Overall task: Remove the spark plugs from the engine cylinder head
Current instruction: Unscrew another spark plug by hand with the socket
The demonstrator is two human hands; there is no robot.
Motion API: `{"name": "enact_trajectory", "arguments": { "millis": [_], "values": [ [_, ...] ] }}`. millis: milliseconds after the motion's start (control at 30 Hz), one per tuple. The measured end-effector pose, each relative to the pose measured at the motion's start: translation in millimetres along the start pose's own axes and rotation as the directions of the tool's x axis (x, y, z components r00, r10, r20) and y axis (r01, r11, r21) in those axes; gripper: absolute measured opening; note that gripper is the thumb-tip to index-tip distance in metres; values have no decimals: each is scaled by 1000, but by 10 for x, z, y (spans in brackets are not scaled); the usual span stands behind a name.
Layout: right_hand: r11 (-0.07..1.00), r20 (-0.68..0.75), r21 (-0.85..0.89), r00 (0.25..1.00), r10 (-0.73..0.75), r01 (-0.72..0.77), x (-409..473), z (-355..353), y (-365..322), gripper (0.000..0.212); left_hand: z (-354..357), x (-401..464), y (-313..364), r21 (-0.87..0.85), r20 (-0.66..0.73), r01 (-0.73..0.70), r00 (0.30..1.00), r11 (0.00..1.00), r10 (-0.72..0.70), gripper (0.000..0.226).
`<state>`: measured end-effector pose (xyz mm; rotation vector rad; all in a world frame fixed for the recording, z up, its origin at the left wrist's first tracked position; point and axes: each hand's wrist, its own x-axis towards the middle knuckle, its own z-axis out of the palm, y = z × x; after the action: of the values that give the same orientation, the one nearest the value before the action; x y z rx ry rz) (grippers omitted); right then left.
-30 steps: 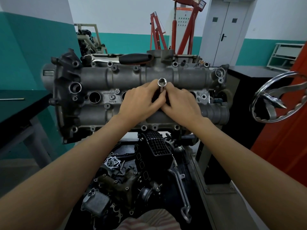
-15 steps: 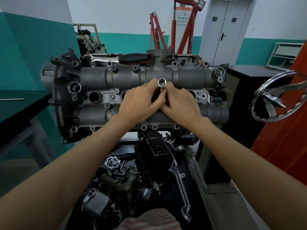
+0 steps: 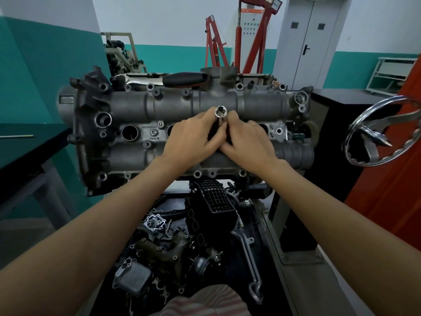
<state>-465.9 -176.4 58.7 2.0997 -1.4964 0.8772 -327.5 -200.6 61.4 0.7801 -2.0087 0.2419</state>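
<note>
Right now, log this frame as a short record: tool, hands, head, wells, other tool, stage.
tool: socket on a shaft, open end toward the camera, standing out of a middle well
left hand: fingers pinch the shaft
right hand: fingers pinch the shaft from the other side
head: cylinder head held on a stand
wells: one open well at left, others partly hidden by the hands
other tool: black-handled ratchet lying on the head's far edge
stage: socket turned by hand; no spark plug visible
</note>
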Motion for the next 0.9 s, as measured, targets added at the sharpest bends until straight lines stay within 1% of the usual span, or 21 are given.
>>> {"name": "enact_trajectory", "arguments": {
  "millis": [33, 100, 200, 333, 433, 467, 600, 667, 767, 900],
  "values": [
    [1000, 9, -2, 1000, 0, 0, 2, 0, 1, 33, 0, 1, -6, -11, 9, 1, 1000, 1000, -1, 24],
    [999, 38, -36, 999, -6, 8, 12, -3, 4, 38, 2, 3, -26, -32, 26, -1, 1000, 999, 2, 36],
    [998, 35, -53, 999, -24, 26, 9, -18, 7, 33, -18, 9, -28, -47, 27, 4, 1000, 999, -3, 43],
    [995, 49, -88, 998, -44, 49, 6, -15, 8, 28, 4, -3, -2, -10, 34, -5, 999, 1000, 5, 40],
    [998, 35, -56, 999, -20, 22, 7, -2, 13, 30, 11, -1, 1, -17, 25, -17, 1000, 1000, 17, 23],
    [999, 34, -36, 999, -13, 14, 6, 0, 12, 32, 11, 1, -6, -14, 28, -18, 999, 1000, 19, 22],
    [997, 57, -69, 998, -18, 22, 18, -9, 1, 38, 15, 6, -39, -5, 33, 43, 999, 999, -43, 40],
    [998, 46, -64, 999, -28, 30, 18, -24, 3, 33, 10, 8, -26, -7, 39, 44, 998, 999, -43, 39],
    [995, 65, -91, 997, -44, 50, 9, -15, 9, 29, 0, 7, 1, 17, 40, 27, 999, 999, -28, 40],
    [994, 66, -99, 997, -35, 42, 18, 3, 27, 29, 3, -1, 8, 38, 36, 1, 999, 999, -2, 33]
  ]
}}
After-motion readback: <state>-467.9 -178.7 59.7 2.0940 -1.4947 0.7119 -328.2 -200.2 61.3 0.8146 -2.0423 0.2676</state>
